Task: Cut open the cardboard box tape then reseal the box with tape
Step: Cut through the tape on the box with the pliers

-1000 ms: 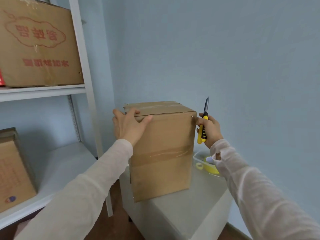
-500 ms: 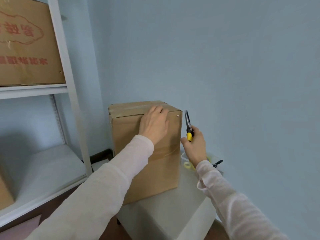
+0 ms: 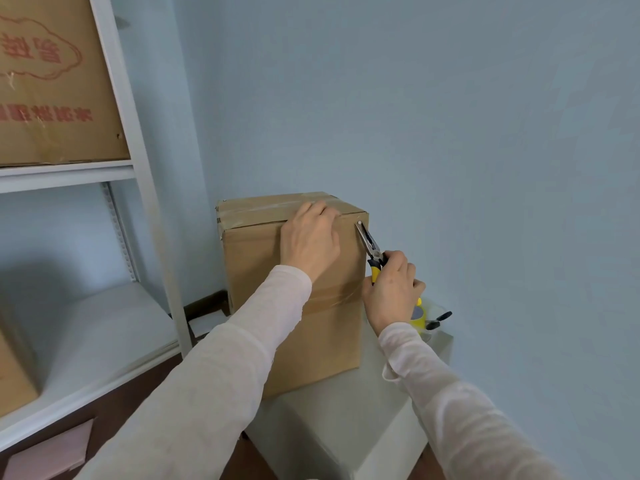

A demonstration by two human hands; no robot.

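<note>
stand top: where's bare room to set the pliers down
Bare strip of the stand in front of the cardboard box. Also the lower shelf board, left of the post. Crowded right of the box: right hand with pliers, tape roll.

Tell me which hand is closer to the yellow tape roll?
Right. The right hand, gripping the pliers, is in front of the yellow tape roll; the left hand holds the top edge of the box, farther away.

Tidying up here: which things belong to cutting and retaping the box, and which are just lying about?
In use: box, steadied by left hand; pliers in right hand; tape roll.
Lying about: printed carton on shelf; second carton lower left.
</note>
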